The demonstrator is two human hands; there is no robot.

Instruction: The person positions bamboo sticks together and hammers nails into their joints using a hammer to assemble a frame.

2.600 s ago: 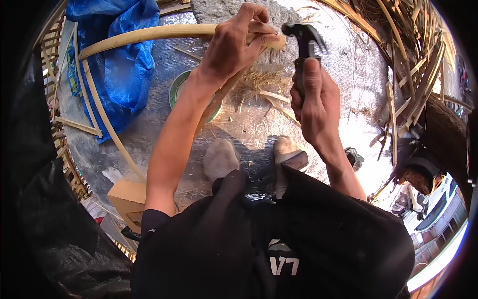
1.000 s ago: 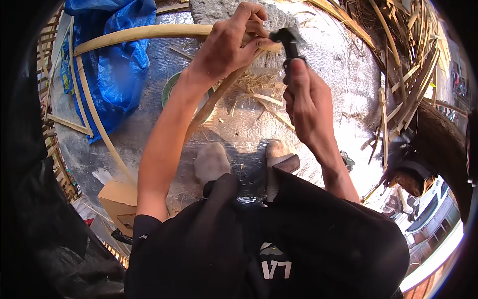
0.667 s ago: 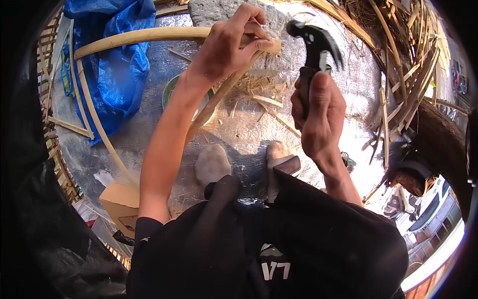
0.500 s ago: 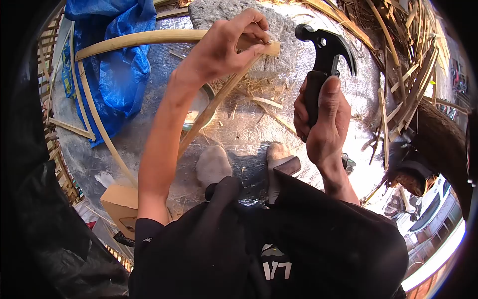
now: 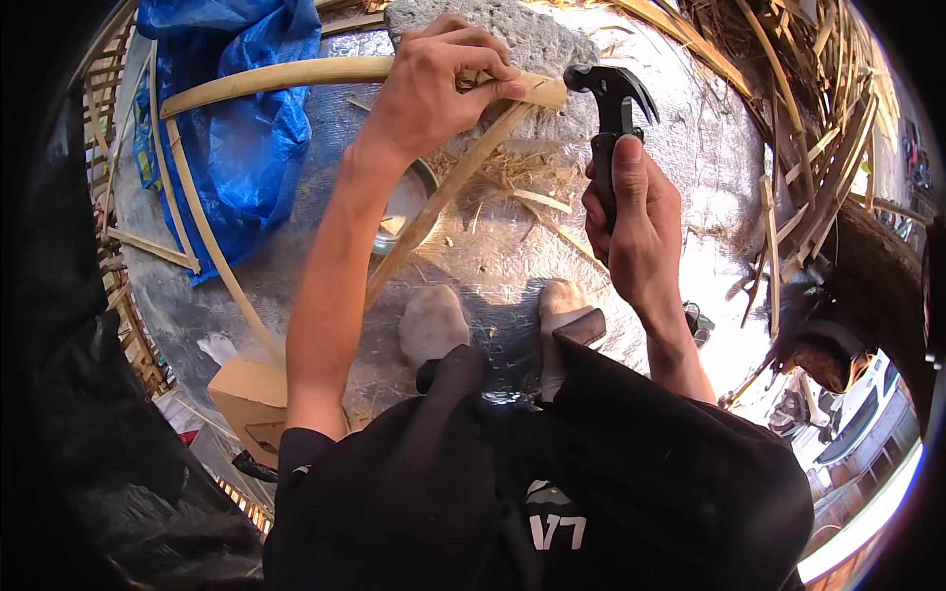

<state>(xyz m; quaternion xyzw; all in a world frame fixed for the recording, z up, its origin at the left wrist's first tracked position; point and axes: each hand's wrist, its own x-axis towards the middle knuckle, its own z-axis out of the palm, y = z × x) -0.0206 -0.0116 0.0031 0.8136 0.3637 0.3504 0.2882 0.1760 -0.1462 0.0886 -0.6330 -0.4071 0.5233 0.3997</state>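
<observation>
A curved pale wooden strip (image 5: 276, 77) runs from the left to a stone block (image 5: 552, 44), its end lying over the block. My left hand (image 5: 448, 84) is closed on that strip near its end, thumb and fingertips pinched together; anything small between them is too fine to make out. Beneath the end, a second wooden strip (image 5: 448, 182) meets it and slants down toward my left foot. My right hand (image 5: 639, 212) grips the dark handle of a black claw hammer (image 5: 613, 94). The hammer's face is right beside the strip's end, its claw pointing right.
A blue tarp (image 5: 246, 148) lies at the upper left, with thin strips across it. Between my forearm and the slanted strip sits a round bowl (image 5: 409, 207). Split wood (image 5: 828, 148) is piled at the right. A cardboard box (image 5: 246, 399) stands at the lower left.
The hammer has come down and left, from above the strip's end to right beside it. My left hand still holds the strip, fingers slightly shifted back from its end.
</observation>
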